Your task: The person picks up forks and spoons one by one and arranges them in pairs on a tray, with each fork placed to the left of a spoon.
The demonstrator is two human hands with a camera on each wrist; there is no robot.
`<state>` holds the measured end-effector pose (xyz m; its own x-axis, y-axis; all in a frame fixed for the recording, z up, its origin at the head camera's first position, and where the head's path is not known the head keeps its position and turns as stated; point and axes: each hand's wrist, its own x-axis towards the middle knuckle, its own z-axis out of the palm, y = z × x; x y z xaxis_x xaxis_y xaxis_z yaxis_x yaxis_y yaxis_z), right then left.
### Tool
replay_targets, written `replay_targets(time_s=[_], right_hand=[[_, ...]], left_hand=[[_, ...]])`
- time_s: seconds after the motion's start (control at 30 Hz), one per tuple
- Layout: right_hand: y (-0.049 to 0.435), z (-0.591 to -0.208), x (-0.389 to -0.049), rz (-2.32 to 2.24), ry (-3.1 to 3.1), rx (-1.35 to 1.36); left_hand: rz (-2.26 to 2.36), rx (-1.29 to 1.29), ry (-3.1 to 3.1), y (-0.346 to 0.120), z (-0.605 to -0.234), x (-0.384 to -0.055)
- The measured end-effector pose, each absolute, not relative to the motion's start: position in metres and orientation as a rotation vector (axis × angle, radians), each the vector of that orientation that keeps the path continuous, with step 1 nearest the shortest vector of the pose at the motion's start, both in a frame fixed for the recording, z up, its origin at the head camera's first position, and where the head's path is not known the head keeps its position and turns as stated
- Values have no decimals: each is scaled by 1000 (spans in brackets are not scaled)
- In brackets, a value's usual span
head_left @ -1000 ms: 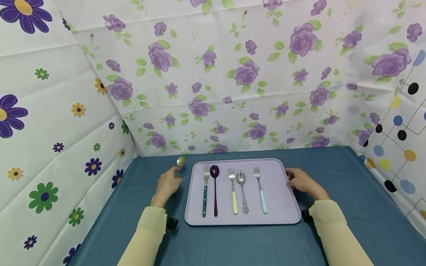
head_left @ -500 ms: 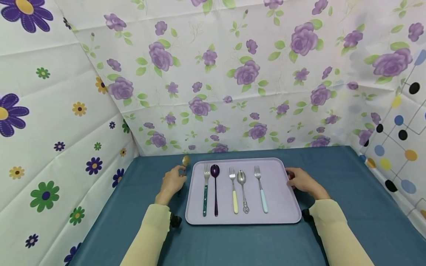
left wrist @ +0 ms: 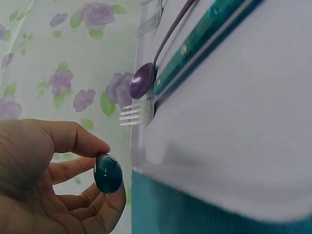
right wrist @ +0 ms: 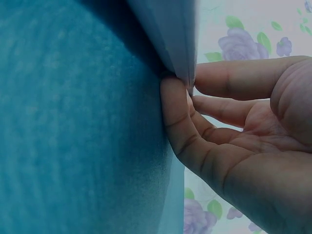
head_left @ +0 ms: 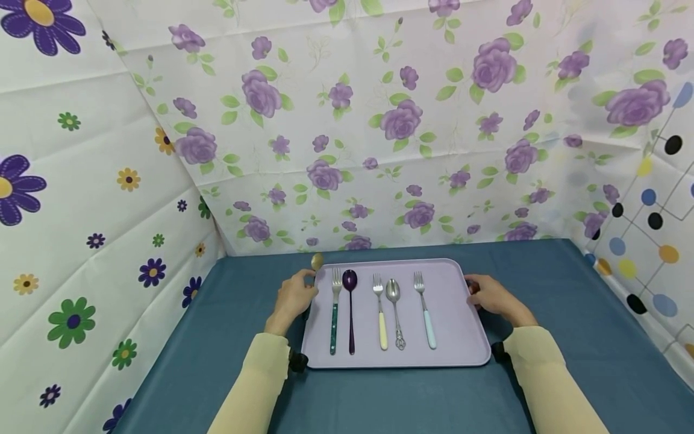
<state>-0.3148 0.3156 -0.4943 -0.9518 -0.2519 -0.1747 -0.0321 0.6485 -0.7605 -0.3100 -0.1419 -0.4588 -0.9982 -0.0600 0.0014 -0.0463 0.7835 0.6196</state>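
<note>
My left hand [head_left: 295, 295] pinches a gold-bowled spoon [head_left: 317, 261] at the tray's left edge, the bowl pointing away from me. In the left wrist view the teal end of the spoon's handle [left wrist: 108, 174] shows between thumb and fingers. A pale lilac tray [head_left: 455, 337] lies in front of me, and my right hand [head_left: 496, 296] grips its right rim. The right wrist view has thumb and fingers on either side of that tray edge [right wrist: 168, 36]. On the tray, a green-handled fork [head_left: 334, 313] and a purple spoon [head_left: 349, 280] lie nearest the left hand.
Farther right on the tray are a yellow-handled fork [head_left: 382, 328], a silver spoon [head_left: 393, 290] and a light-blue-handled fork [head_left: 428, 325], set side by side. A blue-green cloth [head_left: 401, 404] covers the table. Flower-printed sheets [head_left: 352, 144] stand behind and at the sides.
My left hand has moved right with the gold-bowled spoon, from beside the tray to its left edge. The right hand, the tray and the cutlery on it have stayed in place.
</note>
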Motion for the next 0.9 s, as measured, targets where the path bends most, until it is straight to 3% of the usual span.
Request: replay_targets(time_s=[0.9], right_hand=[[317, -498, -316, -1219, 2612, -260]], left_hand=[[-1066, -110, -2907, -100, -461, -307]])
